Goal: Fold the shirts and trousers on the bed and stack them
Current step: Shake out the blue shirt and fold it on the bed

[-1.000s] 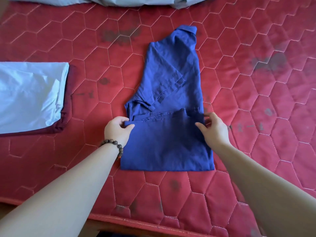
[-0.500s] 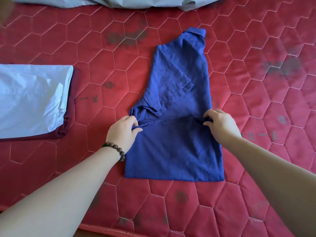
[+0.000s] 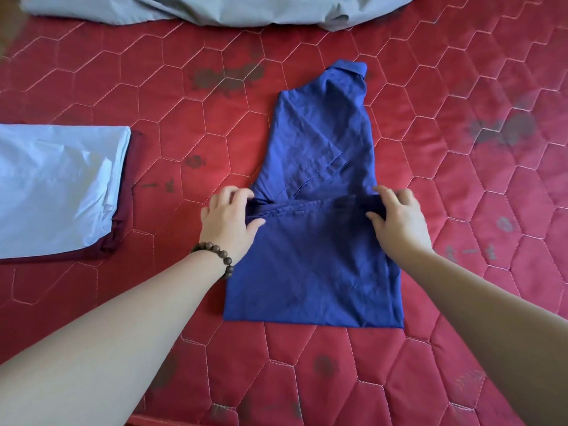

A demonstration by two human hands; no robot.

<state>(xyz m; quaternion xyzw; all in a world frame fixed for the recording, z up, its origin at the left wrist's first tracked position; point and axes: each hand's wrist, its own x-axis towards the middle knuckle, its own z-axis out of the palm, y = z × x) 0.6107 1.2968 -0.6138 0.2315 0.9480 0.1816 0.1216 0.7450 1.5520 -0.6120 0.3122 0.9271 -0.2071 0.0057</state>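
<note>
Two forearms come in from the bottom of my view, reaching over the near edge of the red quilted mattress [image 3: 307, 379]. Between them lies the blue shirt [image 3: 313, 272], narrowed lengthways, its lower part doubled up toward the collar so that the near fold edge sits closest to me. My left hand [image 3: 229, 221], with a beaded bracelet [image 3: 219, 255] at the wrist, pinches the left end of the turned-up hem, thumb on top of the cloth and fingers curled over the edge. My right hand [image 3: 398, 218] pinches the right end of that same hem in the same way, thumb laid on the fabric and fingers hooked over it. The hem runs straight across between the two hands. Beyond it, the shirt's folded sleeve and collar point away from me. Off to the left, well apart from the shirt, a pale blue folded garment [image 3: 55, 189] rests on a maroon one [image 3: 123, 210]. At the far edge lies a grey garment [image 3: 230, 9], unfolded.
</note>
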